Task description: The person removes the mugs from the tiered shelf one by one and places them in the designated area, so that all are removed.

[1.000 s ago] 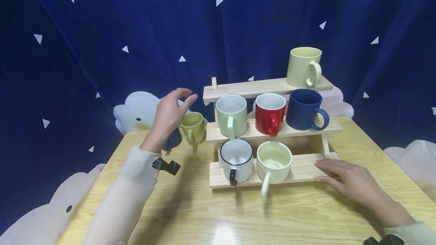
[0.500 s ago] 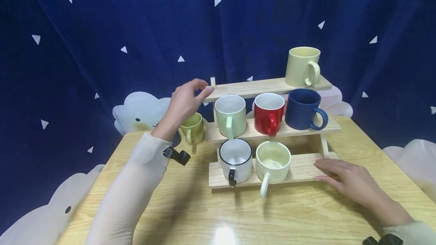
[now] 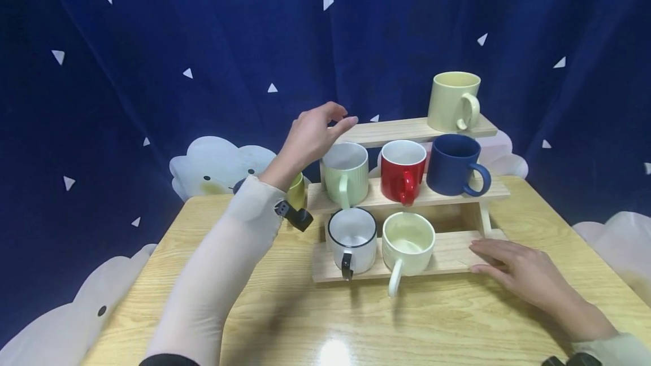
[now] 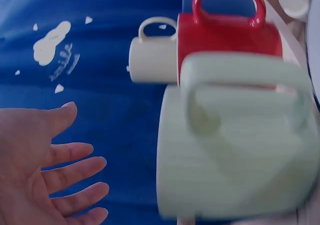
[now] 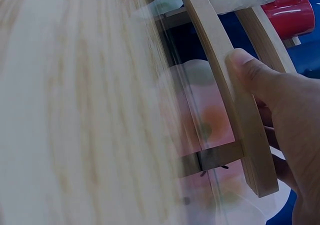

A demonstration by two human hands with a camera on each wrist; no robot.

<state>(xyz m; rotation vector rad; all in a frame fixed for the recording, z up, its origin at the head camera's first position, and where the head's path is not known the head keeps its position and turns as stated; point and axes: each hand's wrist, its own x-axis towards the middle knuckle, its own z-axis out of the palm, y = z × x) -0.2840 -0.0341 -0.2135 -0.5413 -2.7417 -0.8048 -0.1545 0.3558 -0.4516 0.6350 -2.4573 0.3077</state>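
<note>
My left hand (image 3: pixel 316 135) is raised at the left end of the wooden rack's top shelf (image 3: pixel 383 130), overlapping it in the head view. It holds nothing; in the left wrist view its fingers (image 4: pixel 75 174) are spread beside the light green ribbed mug (image 4: pixel 235 150). At the rack's lower right end, my right hand (image 3: pixel 526 273) holds the bottom shelf (image 3: pixel 452 250), thumb (image 5: pixel 245 60) on one face and fingers on the other. A red mug (image 3: pixel 403 171) and a navy mug (image 3: pixel 452 165) stand on the middle shelf.
A pale yellow mug (image 3: pixel 452 103) stands at the top shelf's right. Below are a white black-rimmed mug (image 3: pixel 353 242) and a cream mug (image 3: pixel 408 244). Behind my left forearm, a yellow-green mug (image 3: pixel 296 192) is partly hidden on the table (image 3: pixel 285 309). A blue curtain (image 3: pixel 229 33) hangs behind.
My left hand has moved right and upward, from above the yellow-green mug to the top shelf's left end. The right hand has stayed on the rack.
</note>
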